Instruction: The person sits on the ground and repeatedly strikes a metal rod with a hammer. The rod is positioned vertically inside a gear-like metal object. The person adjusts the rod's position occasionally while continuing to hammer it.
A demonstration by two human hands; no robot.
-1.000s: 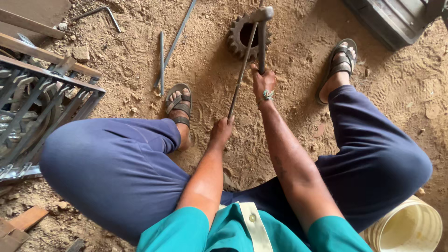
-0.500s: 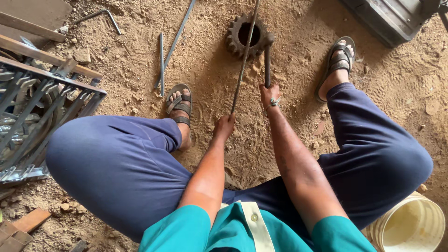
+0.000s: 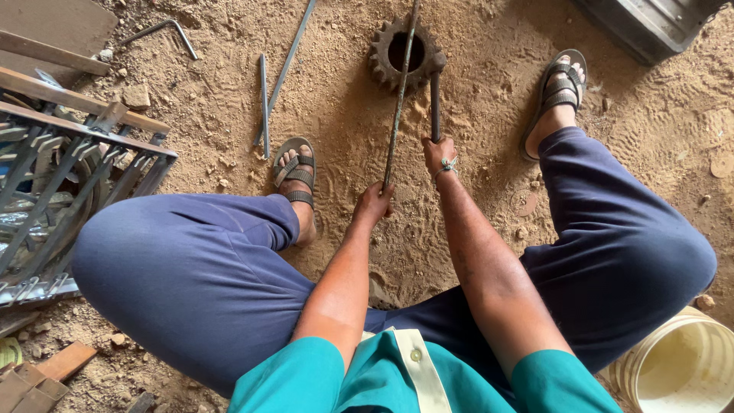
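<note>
A thin metal rod (image 3: 399,99) is gripped by the left hand (image 3: 373,203), a hammer (image 3: 435,95) clenched in the right hand (image 3: 439,154), over a rusty gear (image 3: 403,52).

**Clearance around the work area**

Your hands have open sandy ground (image 3: 489,99) between your feet. Obstacles: toothed gear (image 3: 401,53) ahead, loose rods (image 3: 264,99) forward-left, metal grille (image 3: 61,183) far left, bucket (image 3: 680,367) behind right.

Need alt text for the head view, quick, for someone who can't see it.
Seated on sandy ground, a person's left hand grips a thin rusty metal rod across a dark toothed gear ring, while the right hand holds a dark-handled hammer against it.
</note>
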